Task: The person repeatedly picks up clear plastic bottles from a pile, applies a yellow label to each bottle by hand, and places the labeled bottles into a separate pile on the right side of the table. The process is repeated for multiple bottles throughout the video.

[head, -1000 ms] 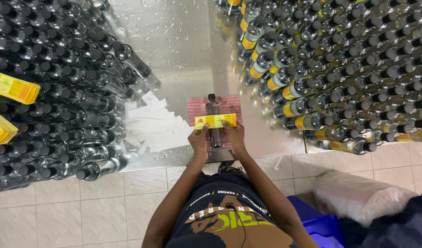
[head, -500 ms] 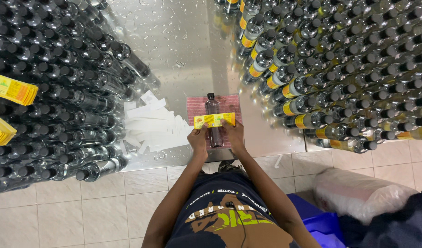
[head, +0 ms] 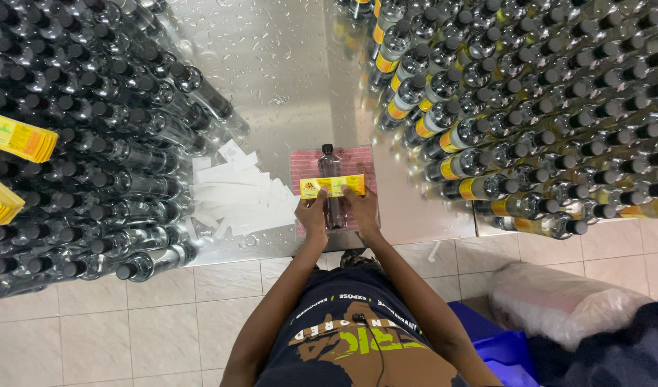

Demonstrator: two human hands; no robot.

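- The left hand (head: 313,215) pinches the left end of a yellow label (head: 332,187), thumb and fingers closed on its lower edge.
- The right hand (head: 359,209) pinches the right end of the same label, so the strip lies stretched between both hands.
- The label lies across a clear bottle (head: 332,188) with a dark cap; the bottle lies flat between the hands, cap pointing away from the person.
- The bottle rests on a pink mat (head: 304,166) on the steel table (head: 286,86), just beyond the fingertips.
- Just left of the left hand lies a loose heap of white backing strips (head: 232,197).
- Further left, a mass of unlabelled bottles (head: 92,143) lies stacked, with stacks of yellow labels (head: 17,136) on top.
- To the right of the right hand, labelled bottles (head: 472,143) with yellow bands lie piled in rows.
- Behind the right arm, on the tiled floor (head: 128,322), sits a clear plastic bag (head: 565,304).
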